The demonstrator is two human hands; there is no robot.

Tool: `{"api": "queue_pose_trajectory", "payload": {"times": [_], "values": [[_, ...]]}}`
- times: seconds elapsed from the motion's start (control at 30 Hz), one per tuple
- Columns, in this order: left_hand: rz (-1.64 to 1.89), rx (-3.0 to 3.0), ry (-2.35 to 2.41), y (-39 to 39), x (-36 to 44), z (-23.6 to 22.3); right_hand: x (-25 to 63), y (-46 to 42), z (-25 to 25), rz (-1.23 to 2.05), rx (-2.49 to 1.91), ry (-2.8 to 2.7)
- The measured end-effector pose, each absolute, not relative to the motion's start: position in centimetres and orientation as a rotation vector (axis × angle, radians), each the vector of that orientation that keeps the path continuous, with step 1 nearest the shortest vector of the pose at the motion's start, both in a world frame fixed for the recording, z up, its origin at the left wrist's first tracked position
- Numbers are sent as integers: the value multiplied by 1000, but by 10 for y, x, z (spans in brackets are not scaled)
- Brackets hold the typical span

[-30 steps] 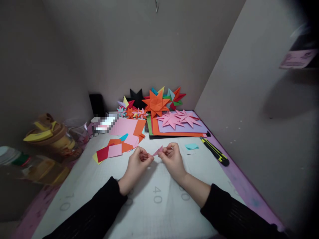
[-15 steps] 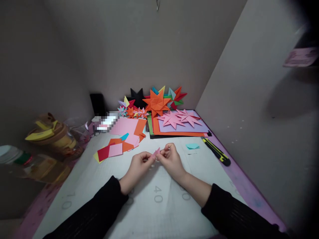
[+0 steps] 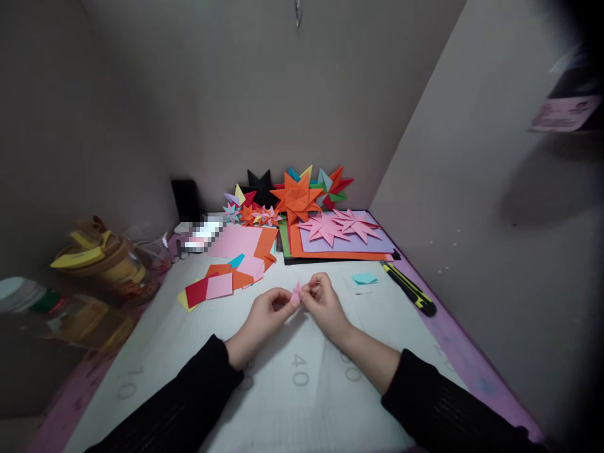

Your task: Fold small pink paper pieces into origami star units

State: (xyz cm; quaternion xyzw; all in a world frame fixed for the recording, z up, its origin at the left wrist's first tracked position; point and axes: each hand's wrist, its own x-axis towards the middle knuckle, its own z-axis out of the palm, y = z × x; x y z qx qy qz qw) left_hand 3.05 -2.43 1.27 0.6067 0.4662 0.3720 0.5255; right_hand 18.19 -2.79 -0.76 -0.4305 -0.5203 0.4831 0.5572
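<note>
Between my fingertips, over the middle of the white mat, is a small folded piece of pink paper with a point standing upward. My left hand pinches it from the left, thumb and fingers closed. From the right, my right hand pinches its edge with thumb and index finger, the other fingers curled. The fingers cover part of the folds. A light blue folded paper lies on the mat, right of my right hand.
A yellow and black utility knife lies along the right edge. Loose coloured paper squares are at the left. Pink paper stars lie on stacked sheets, with an orange star behind. A bottle and a brown cup stand far left.
The pink paper has turned in my fingers, so its point now faces more straight up instead of slanting right. Both hands stay nearly in place.
</note>
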Motion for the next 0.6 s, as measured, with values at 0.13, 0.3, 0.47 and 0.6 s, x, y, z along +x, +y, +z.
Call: {"api": "queue_pose_trajectory", "payload": {"times": [0.13,0.3,0.47,0.6], "values": [[894,1456,1122,-24,29,15,183,-31,-11,1100,-1082,-1456],[825,1501,1203,-23,27,21,181,-32,-13,1104,-1075,-1441],[741,1494,1179,-22,25,17,181,-29,-10,1200,-1032,-1271],[710,1536,1143,-21,23,15,182,-27,-8,1194,-1044,-1244]]}}
